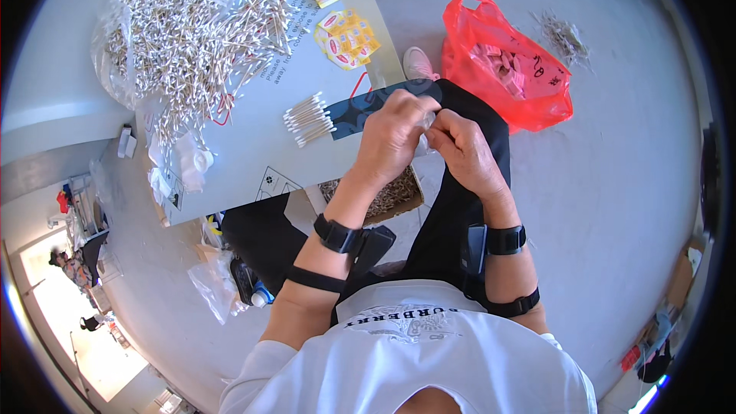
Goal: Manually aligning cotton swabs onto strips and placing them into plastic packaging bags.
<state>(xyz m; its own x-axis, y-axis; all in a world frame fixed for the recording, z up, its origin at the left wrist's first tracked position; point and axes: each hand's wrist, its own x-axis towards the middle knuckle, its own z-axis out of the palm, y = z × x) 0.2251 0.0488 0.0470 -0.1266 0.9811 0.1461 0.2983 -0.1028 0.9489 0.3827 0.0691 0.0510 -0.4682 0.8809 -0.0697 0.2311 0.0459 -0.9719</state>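
Note:
My left hand (392, 132) and my right hand (464, 152) meet above my lap, beside the table's right edge. Both have their fingers pinched on a small piece of clear plastic (422, 144), mostly covered by the fingers; whether it is a bag cannot be made out. Left of my left hand, a neat row of cotton swabs (309, 119) lies on the table (253, 172). A dark patterned strip (353, 116) lies between that row and my hands. Farther back, a large heap of loose cotton swabs (192, 38) spills from clear plastic.
Small yellow-and-white printed packets (346, 40) lie on the table. A red plastic bag (548, 103) with pink packs stands on the floor at right, near scattered swabs (563, 37). Below the table's edge is a cardboard box (408, 205). White crumpled plastic (192, 162) lies at the table's near left.

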